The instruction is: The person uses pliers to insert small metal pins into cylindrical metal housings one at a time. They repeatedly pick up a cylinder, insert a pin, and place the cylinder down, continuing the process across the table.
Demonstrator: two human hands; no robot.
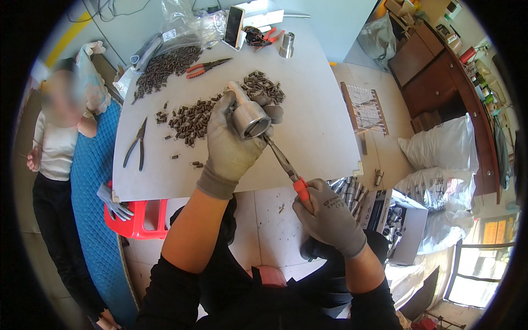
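Note:
Over the white table, my left hand (234, 157), in a grey work glove, is closed around a shiny stepped metal sleeve (250, 118). The sleeve's wide open end is tilted toward me. My right hand (331, 215), also gloved, is wrapped around the red handles of long-nose pliers (288, 166). Their jaws reach up to the sleeve's rim; the tips are hidden beside my left fingers, so I cannot tell what they grip. Behind my left hand lies a pile of small dark coil springs (190, 121), with another spring pile (263, 88) just beyond the sleeve.
On the table (308, 148) lie dark-handled pliers (136, 146), red-handled pliers (209, 67), a propped phone (234, 27) and another metal sleeve (287, 45). A box of metal parts (407, 225) stands at the lower right. A red stool (137, 220) and a person (58, 148) are at left.

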